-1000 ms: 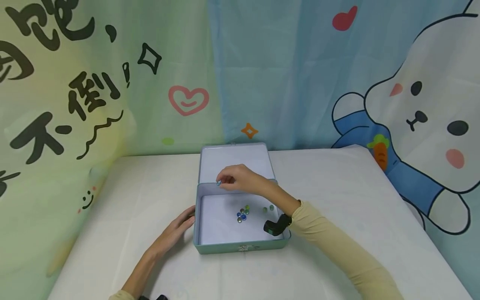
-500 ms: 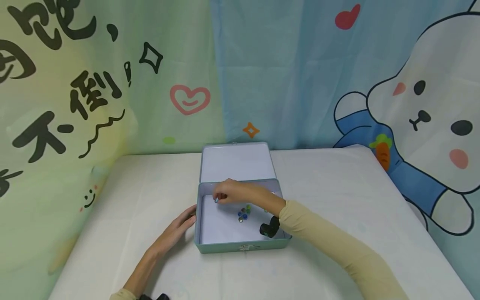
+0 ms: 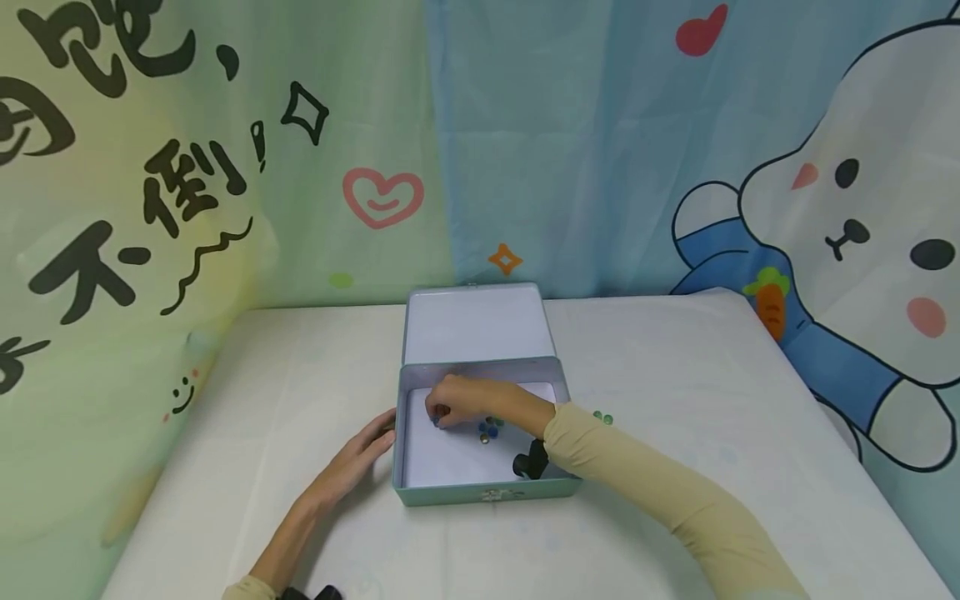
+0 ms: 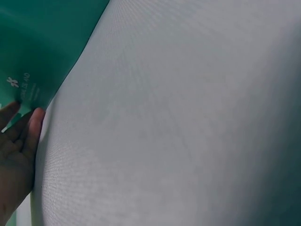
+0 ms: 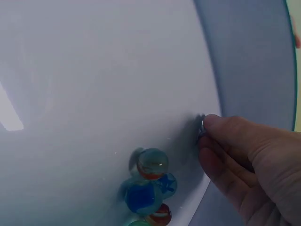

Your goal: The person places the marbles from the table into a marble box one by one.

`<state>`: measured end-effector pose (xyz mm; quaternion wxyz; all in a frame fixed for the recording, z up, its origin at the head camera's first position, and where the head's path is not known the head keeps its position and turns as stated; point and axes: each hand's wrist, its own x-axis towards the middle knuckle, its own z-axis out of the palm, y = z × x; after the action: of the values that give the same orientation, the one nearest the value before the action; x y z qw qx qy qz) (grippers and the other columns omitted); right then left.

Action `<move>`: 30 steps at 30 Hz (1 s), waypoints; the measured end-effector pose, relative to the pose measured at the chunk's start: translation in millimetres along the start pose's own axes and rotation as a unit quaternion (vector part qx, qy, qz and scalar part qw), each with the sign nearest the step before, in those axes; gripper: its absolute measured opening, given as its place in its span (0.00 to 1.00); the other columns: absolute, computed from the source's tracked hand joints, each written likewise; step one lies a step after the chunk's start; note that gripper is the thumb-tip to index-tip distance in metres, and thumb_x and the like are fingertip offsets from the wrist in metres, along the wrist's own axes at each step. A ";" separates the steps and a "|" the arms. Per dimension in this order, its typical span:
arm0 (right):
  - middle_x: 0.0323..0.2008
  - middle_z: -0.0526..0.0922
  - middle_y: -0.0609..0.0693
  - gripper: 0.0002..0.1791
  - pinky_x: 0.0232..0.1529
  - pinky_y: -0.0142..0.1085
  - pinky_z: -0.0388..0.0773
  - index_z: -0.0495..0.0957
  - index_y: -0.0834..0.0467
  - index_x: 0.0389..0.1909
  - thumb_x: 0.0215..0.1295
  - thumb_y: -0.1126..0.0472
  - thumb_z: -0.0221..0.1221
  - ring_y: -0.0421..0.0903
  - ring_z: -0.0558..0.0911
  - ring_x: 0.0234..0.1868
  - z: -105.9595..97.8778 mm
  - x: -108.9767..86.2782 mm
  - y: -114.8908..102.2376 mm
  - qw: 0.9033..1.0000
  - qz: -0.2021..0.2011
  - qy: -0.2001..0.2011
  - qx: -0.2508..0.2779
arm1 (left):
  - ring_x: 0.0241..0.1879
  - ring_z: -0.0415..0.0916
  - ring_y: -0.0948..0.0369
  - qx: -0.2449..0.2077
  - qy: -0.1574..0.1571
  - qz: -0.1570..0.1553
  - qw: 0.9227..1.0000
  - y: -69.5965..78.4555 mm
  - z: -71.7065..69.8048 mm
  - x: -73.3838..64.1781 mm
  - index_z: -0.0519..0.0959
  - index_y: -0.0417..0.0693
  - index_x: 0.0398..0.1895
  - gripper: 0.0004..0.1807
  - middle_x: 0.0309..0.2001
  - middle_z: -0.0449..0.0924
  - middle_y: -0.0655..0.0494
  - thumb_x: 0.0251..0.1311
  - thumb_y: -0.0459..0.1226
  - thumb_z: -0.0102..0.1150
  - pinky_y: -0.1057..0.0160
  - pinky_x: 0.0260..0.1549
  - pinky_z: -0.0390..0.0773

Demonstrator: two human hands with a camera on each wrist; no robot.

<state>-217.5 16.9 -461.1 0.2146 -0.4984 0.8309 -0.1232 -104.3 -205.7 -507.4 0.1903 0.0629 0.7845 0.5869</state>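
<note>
A shallow green tin box (image 3: 491, 496) with a pale inside lies with its lid (image 3: 476, 325) tipped back. Inside, near the left wall, my right hand (image 3: 459, 400) pinches a small marble (image 3: 437, 422) between thumb and fingertips. Only a glint of that marble (image 5: 202, 127) shows in the right wrist view, close to the floor. Beside this hand is a cluster with a clear orange-streaked marble (image 5: 152, 163), a blue marble (image 5: 143, 197) and a reddish marble (image 5: 160, 215). My left hand (image 3: 356, 454) touches the box's left side, its fingers (image 4: 35, 125) extended along the green wall.
Two green marbles (image 3: 603, 417) appear right of the box, just behind the right sleeve (image 3: 637, 467). A white cloth (image 3: 315, 358) covers the table, which meets a printed curtain (image 3: 517, 167) at the back. A black wrist camera (image 3: 531, 460) hangs over the box's right part.
My right hand has come down and nearer from the box's hinge edge, carrying the marble to the floor's left side. Two green marbles on the right have come into sight. The left hand stays put.
</note>
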 end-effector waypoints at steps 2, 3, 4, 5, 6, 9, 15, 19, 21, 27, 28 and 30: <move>0.34 0.86 0.49 0.05 0.37 0.22 0.74 0.83 0.59 0.37 0.63 0.62 0.64 0.39 0.80 0.34 1.7 0.4 0.5 1.000 0.001 -0.003 -0.009 | 0.74 0.54 0.45 -0.001 0.001 0.000 1.000 -0.4 -0.2 0.5 0.54 0.52 0.76 0.31 0.72 0.61 0.45 0.74 0.50 0.40 0.34 0.71 0.46; 0.34 0.86 0.49 0.06 0.36 0.22 0.73 0.83 0.59 0.37 0.63 0.61 0.64 0.39 0.80 0.34 2.4 0.6 0.7 1.000 0.003 -0.004 -0.013 | 0.74 0.54 0.45 -0.001 0.001 0.000 1.000 -0.6 -0.3 0.7 0.54 0.53 0.76 0.31 0.72 0.62 0.46 0.74 0.50 0.40 0.35 0.71 0.46; 0.34 0.86 0.49 0.06 0.36 0.22 0.73 0.83 0.59 0.37 0.63 0.61 0.64 0.38 0.79 0.34 2.9 0.8 0.7 1.000 0.003 -0.004 -0.014 | 0.74 0.54 0.45 -0.001 0.000 0.002 1.000 -0.8 -0.5 0.9 0.54 0.53 0.76 0.30 0.72 0.62 0.46 0.74 0.50 0.40 0.35 0.71 0.46; 0.34 0.86 0.49 0.06 0.36 0.22 0.73 0.83 0.58 0.37 0.63 0.61 0.64 0.38 0.79 0.34 3.2 0.8 0.7 1.000 0.003 -0.003 -0.013 | 0.74 0.55 0.45 -0.002 0.001 0.002 1.000 -1.1 -0.7 1.0 0.55 0.53 0.76 0.30 0.72 0.62 0.46 0.74 0.50 0.40 0.35 0.71 0.46; 0.34 0.86 0.49 0.05 0.35 0.22 0.73 0.83 0.58 0.37 0.63 0.61 0.64 0.38 0.79 0.33 3.5 0.9 0.7 1.000 0.004 -0.003 -0.011 | 0.74 0.55 0.45 -0.001 0.000 0.003 1.000 -1.3 -0.8 1.1 0.55 0.53 0.75 0.30 0.72 0.63 0.45 0.74 0.50 0.40 0.35 0.71 0.46; 0.34 0.85 0.49 0.05 0.34 0.22 0.72 0.82 0.58 0.36 0.63 0.61 0.64 0.38 0.79 0.32 4.3 0.1 0.8 1.000 0.004 0.001 -0.008 | 0.73 0.55 0.45 -0.002 -0.004 0.010 1.000 -1.6 -0.8 1.2 0.55 0.52 0.75 0.30 0.72 0.62 0.45 0.74 0.49 0.40 0.35 0.71 0.47; 0.35 0.85 0.49 0.06 0.35 0.22 0.72 0.82 0.58 0.38 0.63 0.61 0.63 0.38 0.79 0.33 3.8 -0.9 0.4 1.000 0.008 0.004 -0.018 | 0.73 0.56 0.45 0.001 -0.001 0.015 1.000 -1.5 -1.6 1.8 0.55 0.52 0.75 0.30 0.72 0.62 0.45 0.74 0.49 0.39 0.35 0.71 0.47; 0.35 0.85 0.49 0.06 0.36 0.22 0.73 0.82 0.59 0.39 0.63 0.61 0.64 0.38 0.79 0.34 3.5 -2.0 -0.6 1.000 0.012 0.001 -0.017 | 0.74 0.55 0.45 0.001 -0.001 0.010 1.000 -1.1 -1.0 1.1 0.54 0.52 0.76 0.30 0.72 0.62 0.45 0.74 0.49 0.40 0.35 0.71 0.47; 0.35 0.85 0.50 0.06 0.36 0.23 0.74 0.82 0.59 0.39 0.63 0.62 0.64 0.38 0.79 0.34 3.3 -2.9 -1.4 1.000 0.013 -0.001 -0.015 | 0.74 0.55 0.45 0.001 0.001 0.007 1.000 -1.1 -0.3 0.7 0.54 0.51 0.76 0.30 0.72 0.62 0.45 0.74 0.49 0.40 0.35 0.71 0.47; 0.33 0.84 0.50 0.07 0.34 0.23 0.72 0.82 0.61 0.40 0.62 0.64 0.64 0.37 0.76 0.31 -4.3 -11.4 -4.6 1.000 0.001 0.011 -0.019 | 0.74 0.55 0.44 0.005 0.012 -0.004 1.000 -0.1 1.7 0.5 0.55 0.51 0.75 0.31 0.72 0.62 0.45 0.74 0.50 0.41 0.35 0.71 0.47; 0.33 0.84 0.50 0.07 0.34 0.24 0.72 0.82 0.61 0.41 0.63 0.64 0.63 0.37 0.75 0.30 -7.4 -14.4 -5.0 1.000 -0.007 0.018 -0.023 | 0.74 0.54 0.44 0.006 0.012 -0.006 1.000 0.2 1.8 0.3 0.55 0.51 0.75 0.31 0.72 0.62 0.45 0.74 0.50 0.41 0.35 0.71 0.47; 0.33 0.84 0.52 0.08 0.34 0.25 0.71 0.81 0.63 0.42 0.64 0.65 0.61 0.39 0.74 0.30 -15.8 -23.5 -5.8 0.999 -0.023 0.039 -0.020 | 0.74 0.54 0.44 0.006 0.013 -0.007 1.000 0.5 1.7 0.1 0.54 0.50 0.76 0.31 0.72 0.62 0.45 0.73 0.50 0.41 0.35 0.71 0.47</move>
<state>-210.9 34.7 -439.3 0.1690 -0.5167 0.8291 -0.1308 -103.8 -204.1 -507.4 0.1841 0.0509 0.7909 0.5813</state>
